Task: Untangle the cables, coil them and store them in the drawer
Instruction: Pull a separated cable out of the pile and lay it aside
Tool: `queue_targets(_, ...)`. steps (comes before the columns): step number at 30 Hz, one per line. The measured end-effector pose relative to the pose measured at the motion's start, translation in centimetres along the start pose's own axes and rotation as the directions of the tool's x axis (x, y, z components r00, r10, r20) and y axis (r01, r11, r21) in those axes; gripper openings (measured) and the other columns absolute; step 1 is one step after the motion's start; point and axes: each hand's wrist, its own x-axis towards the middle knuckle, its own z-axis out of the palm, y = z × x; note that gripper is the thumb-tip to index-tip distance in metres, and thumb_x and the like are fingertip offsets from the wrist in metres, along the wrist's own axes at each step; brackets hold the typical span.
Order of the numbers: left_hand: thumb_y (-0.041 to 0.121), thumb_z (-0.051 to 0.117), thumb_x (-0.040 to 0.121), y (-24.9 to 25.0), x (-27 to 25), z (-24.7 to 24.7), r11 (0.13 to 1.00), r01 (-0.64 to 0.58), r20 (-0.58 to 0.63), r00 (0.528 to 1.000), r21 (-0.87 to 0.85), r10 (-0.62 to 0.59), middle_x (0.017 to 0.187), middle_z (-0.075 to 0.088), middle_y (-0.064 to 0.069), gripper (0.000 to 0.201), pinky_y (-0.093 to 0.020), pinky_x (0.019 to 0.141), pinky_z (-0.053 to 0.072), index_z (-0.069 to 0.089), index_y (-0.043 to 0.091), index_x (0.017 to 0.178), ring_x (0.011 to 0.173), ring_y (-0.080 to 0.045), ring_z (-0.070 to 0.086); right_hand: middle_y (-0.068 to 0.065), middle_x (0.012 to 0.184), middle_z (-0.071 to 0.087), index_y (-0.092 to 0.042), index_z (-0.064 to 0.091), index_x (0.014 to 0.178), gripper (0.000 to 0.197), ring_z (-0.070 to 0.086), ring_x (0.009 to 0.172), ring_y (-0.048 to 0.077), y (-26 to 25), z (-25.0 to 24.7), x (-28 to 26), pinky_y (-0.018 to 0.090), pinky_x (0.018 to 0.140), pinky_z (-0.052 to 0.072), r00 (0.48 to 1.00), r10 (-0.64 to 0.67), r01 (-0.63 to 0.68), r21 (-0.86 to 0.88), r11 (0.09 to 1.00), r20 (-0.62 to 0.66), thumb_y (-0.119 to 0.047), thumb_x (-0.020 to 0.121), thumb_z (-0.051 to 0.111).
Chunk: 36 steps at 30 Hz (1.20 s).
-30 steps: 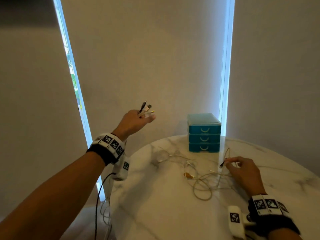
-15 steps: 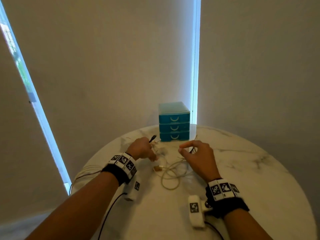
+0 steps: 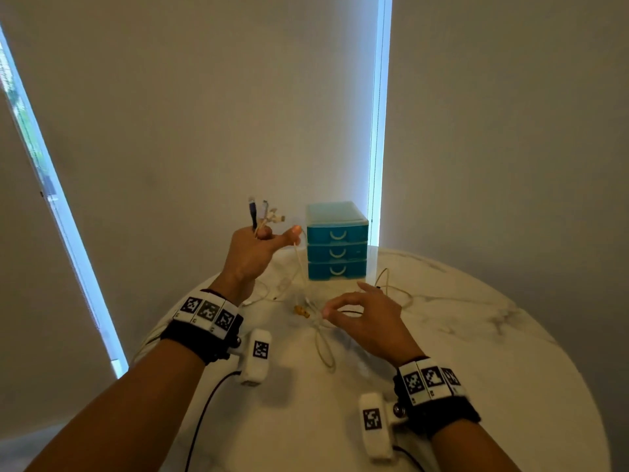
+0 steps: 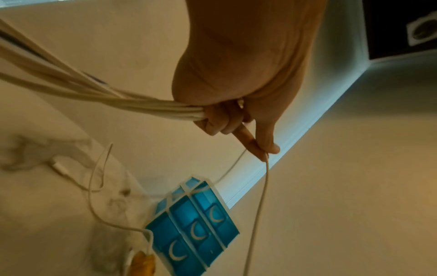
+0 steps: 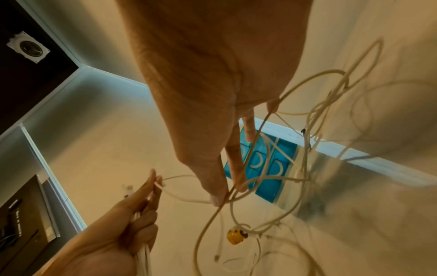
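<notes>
A tangle of thin white cables [image 3: 323, 338] lies on the round marble table [image 3: 476, 369], with a small yellow connector [image 3: 301, 311] in it. My left hand [image 3: 269, 236] is raised above the table's far left. It grips a bundle of cable ends [image 3: 263, 216] that stick up, and its thumb and forefinger pinch one strand [image 4: 264, 168] that hangs down. In the left wrist view the left hand [image 4: 236, 127] is closed round the bundle [image 4: 141, 106]. My right hand [image 3: 340, 308] hovers over the tangle and pinches a cable [image 5: 220, 200] between thumb and forefinger.
A small blue unit of three drawers [image 3: 337, 247], all shut, stands at the far edge of the table against the wall. More loose cable [image 3: 391, 287] loops to its right. The table edge curves close on the left, below my left forearm.
My left hand has lifted from the table, up and away, carrying the cable ends and drawing one strand taut. My right hand stays low over the tangle.
</notes>
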Motion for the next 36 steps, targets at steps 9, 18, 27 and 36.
queue_targets(9,0.049,0.094,0.073,1.2,-0.3,1.8,0.925,-0.052,-0.210,0.977,-0.377,-0.030,0.098,0.079,-0.015,0.051,-0.033,0.080,0.041,0.050,0.023,0.064,0.047,0.000,0.044,-0.041,0.098,0.065,-0.055,0.075,0.104,0.043,0.044,0.137,0.001,-0.6,0.7,0.0,0.051,0.120,0.018,1.000,0.009,-0.008,0.031,0.999,-0.005,-0.088,0.081,0.061)
queue_targets(18,0.049,0.087,0.082,-2.5,-2.0,6.1,0.959,0.041,-0.065,0.996,-0.279,-0.061,0.051,0.050,0.013,0.049,-0.024,0.057,0.038,0.068,0.004,0.087,0.042,0.002,0.045,-0.038,0.112,0.071,-0.054,0.075,0.113,0.045,0.059,0.126,-0.001,0.9,0.8,1.0,0.053,0.116,0.040,0.990,-0.093,0.108,0.154,0.982,-0.103,-0.084,0.079,0.069)
queue_targets(27,0.063,0.062,0.097,-2.1,-5.9,5.7,0.997,0.050,0.290,0.955,0.050,-0.062,0.090,0.075,0.005,0.051,-0.036,0.078,0.059,0.079,0.016,0.109,0.078,0.014,0.065,0.006,0.109,0.083,-0.014,0.077,0.124,0.027,0.080,0.095,0.019,-1.1,-2.8,-0.4,0.033,0.086,0.066,0.962,0.138,0.105,0.786,0.610,-0.236,-0.025,0.099,0.076)
queue_targets(36,0.035,0.085,0.087,-3.0,-6.5,6.9,0.984,-0.116,0.621,0.784,0.132,0.009,0.096,0.082,0.011,0.016,-0.015,0.082,0.049,0.085,0.023,0.098,0.093,0.000,0.075,0.010,0.118,0.080,-0.007,0.075,0.120,0.028,0.078,0.112,0.024,-0.1,-3.4,0.1,0.034,0.094,0.063,0.895,0.373,0.116,0.936,0.331,-0.243,-0.022,0.097,0.076)
